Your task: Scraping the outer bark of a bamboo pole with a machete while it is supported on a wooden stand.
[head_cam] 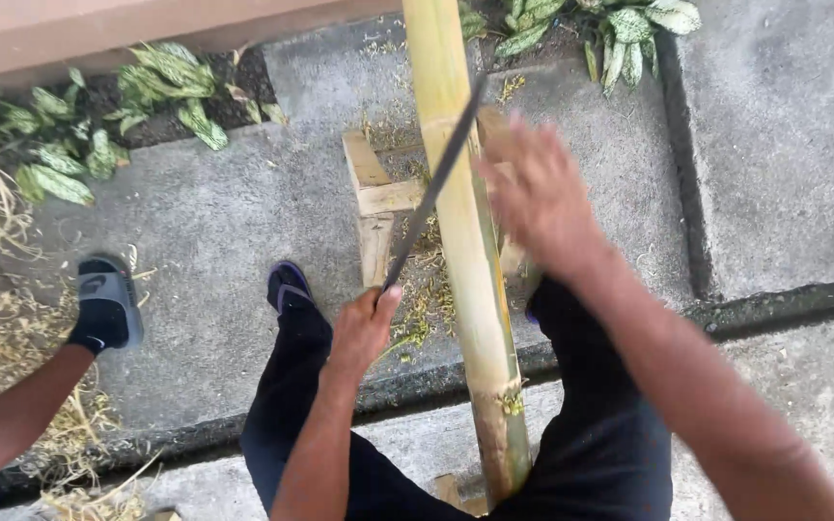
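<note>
Head view: a long bamboo pole point(465, 241) runs from the top centre of the frame down to the lower centre, between the person's dark-trousered legs. The left hand point(364, 328), at mid-frame just left of the pole, is closed tight around the handle of a dark blade point(433, 188). The blade slants up and right from that fist and crosses the pole in the upper centre, its edge lying against the pole's left face. The right hand point(533, 188) is blurred, right of the pole in the upper middle of the frame, fingers spread loosely; whether it touches the pole or grips anything I cannot tell. Under the pole, in the upper centre, sits a small wooden frame point(378, 198) on the concrete point(224, 222), with pale shavings point(427, 289) scattered in and around it. At the left edge, another person's leg ends in a sandal point(106, 301). Green plants point(98, 125) fill the upper left and top right corners.
</note>
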